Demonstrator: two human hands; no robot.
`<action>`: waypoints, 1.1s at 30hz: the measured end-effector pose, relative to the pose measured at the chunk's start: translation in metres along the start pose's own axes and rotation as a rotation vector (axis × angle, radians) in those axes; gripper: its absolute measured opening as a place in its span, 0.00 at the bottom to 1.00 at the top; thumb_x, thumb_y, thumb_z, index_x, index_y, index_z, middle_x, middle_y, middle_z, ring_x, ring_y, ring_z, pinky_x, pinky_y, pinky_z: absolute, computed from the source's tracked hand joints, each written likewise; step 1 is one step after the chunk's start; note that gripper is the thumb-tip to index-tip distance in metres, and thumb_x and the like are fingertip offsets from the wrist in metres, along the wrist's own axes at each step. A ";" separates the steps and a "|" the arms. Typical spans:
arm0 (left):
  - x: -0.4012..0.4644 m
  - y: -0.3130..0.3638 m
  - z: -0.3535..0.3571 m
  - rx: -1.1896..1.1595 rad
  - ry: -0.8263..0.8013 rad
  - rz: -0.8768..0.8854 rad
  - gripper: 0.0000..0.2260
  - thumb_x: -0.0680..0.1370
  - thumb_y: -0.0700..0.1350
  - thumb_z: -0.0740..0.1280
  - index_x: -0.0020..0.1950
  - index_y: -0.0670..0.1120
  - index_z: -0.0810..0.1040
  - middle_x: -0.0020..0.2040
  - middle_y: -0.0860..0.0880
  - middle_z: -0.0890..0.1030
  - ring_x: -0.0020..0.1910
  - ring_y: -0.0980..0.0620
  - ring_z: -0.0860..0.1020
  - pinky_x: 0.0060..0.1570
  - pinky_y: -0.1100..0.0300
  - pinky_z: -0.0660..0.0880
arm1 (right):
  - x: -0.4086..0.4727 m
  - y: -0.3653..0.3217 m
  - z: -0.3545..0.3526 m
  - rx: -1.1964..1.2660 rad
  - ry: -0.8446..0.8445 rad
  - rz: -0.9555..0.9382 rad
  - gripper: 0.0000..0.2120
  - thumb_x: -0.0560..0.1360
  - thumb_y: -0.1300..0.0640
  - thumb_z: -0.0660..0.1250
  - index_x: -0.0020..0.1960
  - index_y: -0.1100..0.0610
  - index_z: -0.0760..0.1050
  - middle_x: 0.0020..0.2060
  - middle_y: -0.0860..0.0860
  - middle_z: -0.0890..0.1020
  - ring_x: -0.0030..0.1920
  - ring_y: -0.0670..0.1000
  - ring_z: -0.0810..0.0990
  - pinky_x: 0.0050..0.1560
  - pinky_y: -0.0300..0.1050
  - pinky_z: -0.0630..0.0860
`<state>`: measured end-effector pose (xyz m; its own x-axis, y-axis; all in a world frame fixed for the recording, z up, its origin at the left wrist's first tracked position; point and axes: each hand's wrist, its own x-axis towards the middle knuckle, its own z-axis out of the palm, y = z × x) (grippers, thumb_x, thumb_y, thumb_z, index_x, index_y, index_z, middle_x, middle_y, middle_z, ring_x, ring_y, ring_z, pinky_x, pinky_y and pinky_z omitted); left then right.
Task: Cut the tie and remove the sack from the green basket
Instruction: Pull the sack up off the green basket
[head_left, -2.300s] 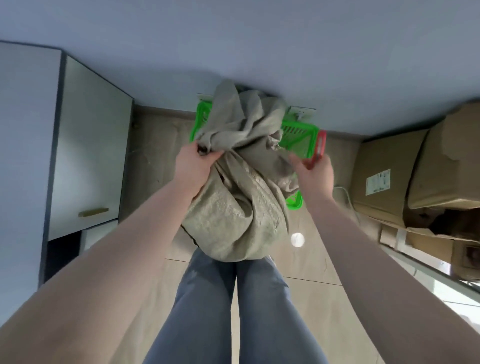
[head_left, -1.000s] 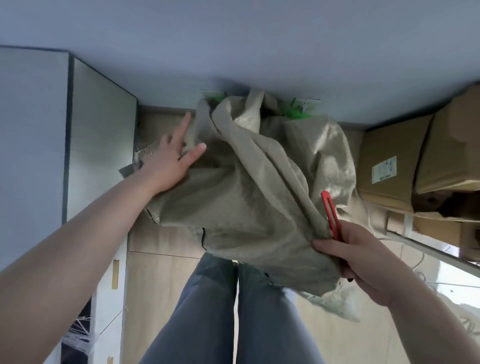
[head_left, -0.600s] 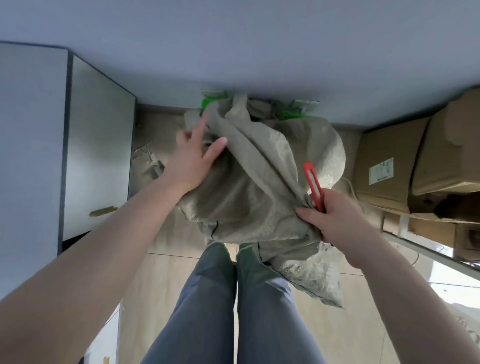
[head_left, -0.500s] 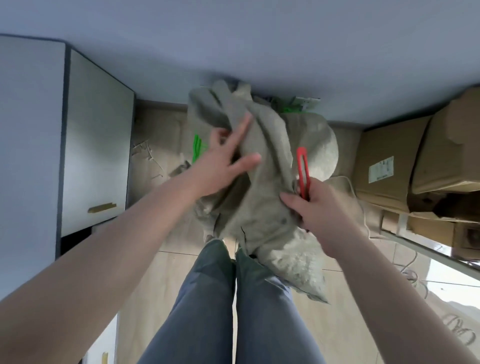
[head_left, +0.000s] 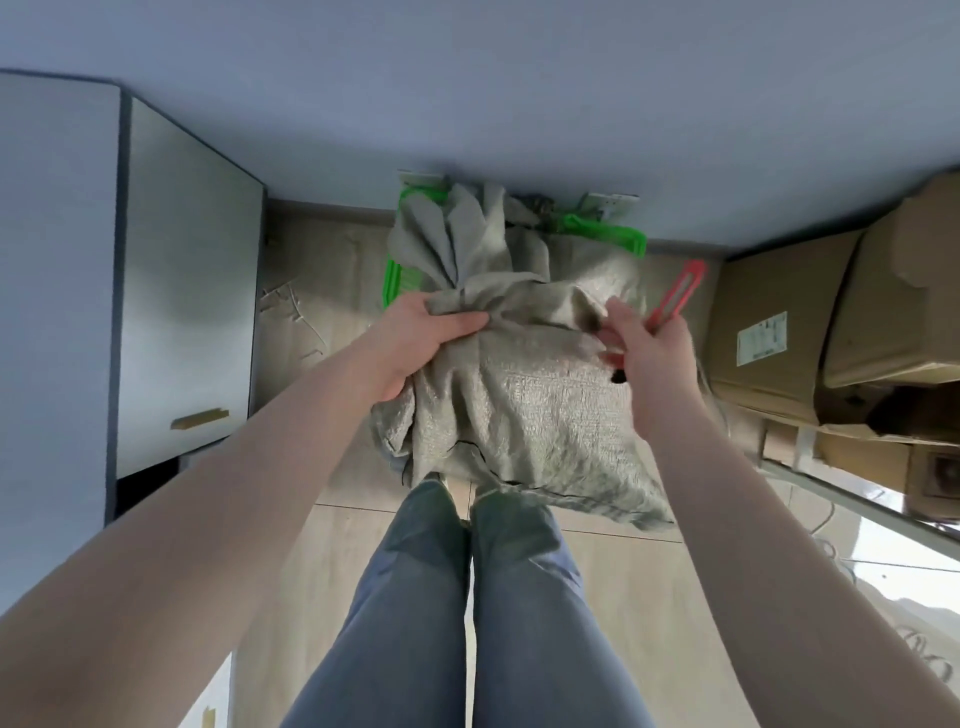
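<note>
Over green basket (head_left: 602, 231), left hand (head_left: 415, 338) gripping sack (head_left: 524, 400), right hand (head_left: 649, 353) holding cutter (head_left: 680, 291)

sacks: 1 (head_left: 524, 405) | green baskets: 1 (head_left: 608, 234) | red cutters: 1 (head_left: 680, 293) | cardboard boxes: 2 (head_left: 769, 332) (head_left: 904, 291)

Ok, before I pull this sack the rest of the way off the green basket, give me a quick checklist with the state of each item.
1. Left hand grips the sack: ok, fingers closed on bunched fabric.
2. Right hand has a hold on the sack: cannot tell, fingers touch the fabric but also hold the red cutter.
3. Cutter blade retracted: cannot tell.
4. Sack clear of the green basket: not ok, its far end still lies over the basket.
5. Tie cut: cannot tell, none visible.
6. Boxes on the right clear of the sack: ok.
</note>
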<state>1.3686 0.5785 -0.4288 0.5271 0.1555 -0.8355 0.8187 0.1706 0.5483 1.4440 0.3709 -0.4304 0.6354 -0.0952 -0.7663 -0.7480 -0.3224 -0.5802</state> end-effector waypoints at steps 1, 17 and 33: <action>0.001 -0.002 -0.003 -0.046 0.019 -0.038 0.10 0.72 0.45 0.74 0.51 0.46 0.81 0.44 0.48 0.86 0.44 0.50 0.84 0.45 0.59 0.81 | 0.010 0.006 -0.007 -0.128 0.088 -0.024 0.20 0.74 0.46 0.71 0.55 0.59 0.69 0.45 0.54 0.78 0.44 0.52 0.78 0.43 0.46 0.75; 0.010 -0.015 0.007 -0.086 0.138 0.000 0.15 0.75 0.53 0.71 0.55 0.44 0.82 0.46 0.49 0.85 0.47 0.52 0.84 0.45 0.63 0.80 | 0.018 -0.001 0.072 -0.285 -0.478 -0.062 0.37 0.64 0.28 0.67 0.60 0.55 0.79 0.50 0.48 0.85 0.54 0.49 0.83 0.59 0.47 0.77; -0.018 0.011 0.017 -0.111 -0.284 -0.110 0.13 0.78 0.38 0.67 0.61 0.46 0.71 0.43 0.41 0.79 0.37 0.49 0.77 0.36 0.58 0.74 | -0.030 0.005 0.018 -0.085 -0.484 0.114 0.07 0.73 0.62 0.72 0.51 0.59 0.82 0.44 0.57 0.87 0.47 0.56 0.86 0.50 0.51 0.82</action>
<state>1.3718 0.5607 -0.4083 0.4919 -0.1452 -0.8584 0.8529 0.2784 0.4417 1.4178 0.3893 -0.4148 0.3743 0.3066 -0.8752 -0.7761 -0.4130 -0.4766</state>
